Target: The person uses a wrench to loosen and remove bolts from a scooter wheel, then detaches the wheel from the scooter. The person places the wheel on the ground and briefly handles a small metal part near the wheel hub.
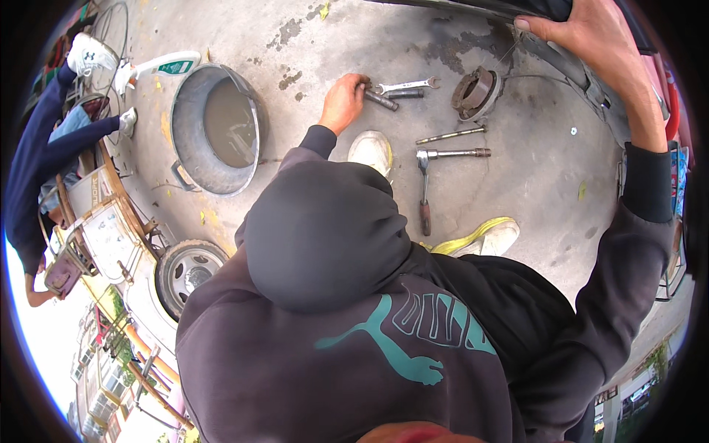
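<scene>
Dark metal rod (381, 100) on the concrete floor (532, 184), beside a combination wrench (405, 85); left hand (343, 100) grip clamped on its end. Right hand (591, 40) grip wrapped over a dark vehicle edge (583, 77). Brake drum (475, 93), ratchet (424, 184), metal tub (214, 129) nearby.
</scene>
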Demonstrator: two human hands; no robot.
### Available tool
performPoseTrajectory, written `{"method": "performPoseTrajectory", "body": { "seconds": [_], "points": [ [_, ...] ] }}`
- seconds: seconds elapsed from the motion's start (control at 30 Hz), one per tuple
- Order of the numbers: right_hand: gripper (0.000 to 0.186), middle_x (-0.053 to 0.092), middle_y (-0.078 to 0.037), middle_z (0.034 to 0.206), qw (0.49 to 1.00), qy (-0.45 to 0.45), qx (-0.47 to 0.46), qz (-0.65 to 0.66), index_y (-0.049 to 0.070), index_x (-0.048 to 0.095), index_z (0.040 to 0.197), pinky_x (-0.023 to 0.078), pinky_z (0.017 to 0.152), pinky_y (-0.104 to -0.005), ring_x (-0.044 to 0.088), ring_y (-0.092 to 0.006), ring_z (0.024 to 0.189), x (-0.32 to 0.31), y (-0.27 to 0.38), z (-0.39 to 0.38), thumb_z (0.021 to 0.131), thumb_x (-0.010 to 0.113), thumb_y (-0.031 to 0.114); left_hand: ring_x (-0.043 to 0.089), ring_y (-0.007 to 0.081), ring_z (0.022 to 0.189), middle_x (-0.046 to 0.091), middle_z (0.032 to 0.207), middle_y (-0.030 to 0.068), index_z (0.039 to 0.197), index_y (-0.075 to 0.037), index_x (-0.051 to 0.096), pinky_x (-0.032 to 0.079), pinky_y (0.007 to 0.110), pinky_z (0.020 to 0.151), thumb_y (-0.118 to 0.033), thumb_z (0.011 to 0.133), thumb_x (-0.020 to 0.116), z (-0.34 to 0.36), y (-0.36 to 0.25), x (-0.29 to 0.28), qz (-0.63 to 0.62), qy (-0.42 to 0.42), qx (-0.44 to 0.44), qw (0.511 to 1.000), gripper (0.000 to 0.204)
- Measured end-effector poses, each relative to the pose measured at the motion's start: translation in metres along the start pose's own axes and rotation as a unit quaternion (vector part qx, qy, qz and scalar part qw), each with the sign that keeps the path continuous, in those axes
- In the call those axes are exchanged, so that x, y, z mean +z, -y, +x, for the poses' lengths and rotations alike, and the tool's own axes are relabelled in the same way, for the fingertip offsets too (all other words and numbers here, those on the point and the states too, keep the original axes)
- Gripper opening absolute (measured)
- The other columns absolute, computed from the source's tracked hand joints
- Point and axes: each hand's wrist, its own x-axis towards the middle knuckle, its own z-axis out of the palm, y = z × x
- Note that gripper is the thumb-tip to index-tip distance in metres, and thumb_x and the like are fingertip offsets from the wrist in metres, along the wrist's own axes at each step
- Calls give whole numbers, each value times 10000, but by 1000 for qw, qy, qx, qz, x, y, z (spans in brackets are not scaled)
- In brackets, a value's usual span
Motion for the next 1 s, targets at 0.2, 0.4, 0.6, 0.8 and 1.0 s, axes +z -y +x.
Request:
{"method": "performPoseTrajectory", "body": {
  "seconds": [0.2,0.4,0.6,0.8,1.0],
  "points": [
    [747,631,-193,1065,999,-8,29,-37,21,583,1189,502,901,-410,628,-360,1018,-12,-15,6,569,887,305,522,343,1216,481,1321,195,1289,-23,518,462,432,989,-183,861,715,10,-57,-39,20,-133,50,990,498],
    [656,612,-163,991,999,38,13,9,40,579,1143,490,850,-445,607,-357,982,1,-24,8,618,850,325,283,390,1416,288,1537,211,1479,-31,283,327,489,1128,-471,590,922,61,-219,-162,101,-223,391,887,1180],
    [598,662,-73,1025,994,-60,-84,-40,77,607,1086,493,929,-382,637,-248,1048,48,-13,-32,610,877,316,560,385,1223,541,1364,220,1537,-23,225,456,428,1020,-248,575,931,93,-280,-156,86,159,276,944,1213],
    [690,642,-75,1039,996,-40,-76,-35,71,588,1124,480,917,-366,629,-246,1019,47,2,-17,566,896,336,623,367,1109,628,1189,200,1409,-61,441,507,426,931,-211,591,904,75,-250,-152,98,-14,296,950,952],
    [1013,488,-112,1405,985,-83,-136,-73,95,425,1410,336,1119,-398,439,-256,1335,51,31,47,545,924,262,564,331,1215,584,1300,195,1389,-49,471,443,433,1042,-233,596,902,109,-138,-256,175,-18,152,973,921]
  ]
}}
